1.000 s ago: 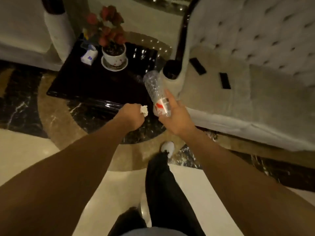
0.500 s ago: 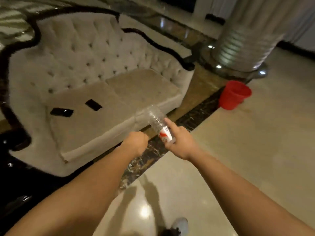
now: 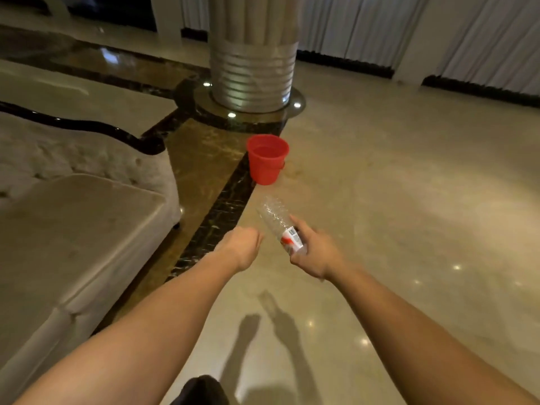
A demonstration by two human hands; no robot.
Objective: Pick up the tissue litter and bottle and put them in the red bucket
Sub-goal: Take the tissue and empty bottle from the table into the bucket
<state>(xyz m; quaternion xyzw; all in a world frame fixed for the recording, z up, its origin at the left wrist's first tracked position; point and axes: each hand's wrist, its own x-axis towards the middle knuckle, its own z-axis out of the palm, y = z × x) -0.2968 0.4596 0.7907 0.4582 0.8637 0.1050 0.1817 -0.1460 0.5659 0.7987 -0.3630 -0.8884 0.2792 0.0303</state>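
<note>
I have both arms stretched out ahead of me over the polished floor (image 3: 394, 200). My right hand (image 3: 317, 251) is wrapped around the label end of a clear plastic bottle (image 3: 277, 225), thumb along its top, with the crinkled bare end pointing forward and slightly left, tilted upward toward the red bucket (image 3: 267, 160). My left hand (image 3: 244, 244) is curled into a closed fist just beside the bottle, not touching it; from this angle I cannot tell whether anything is inside it, and no tissue shows. The bucket stands upright on the floor ahead of both hands, its open mouth facing up, at the edge of a dark marble inlay strip (image 3: 216, 220) and near the ringed metal base of a large column (image 3: 251, 74). On my left is a pale tufted sofa (image 3: 76, 229) with a dark curved trim. Shadows of my arms and the bottle fall on the glossy floor below them, and pleated curtains (image 3: 365, 27) hang along the far wall.
</note>
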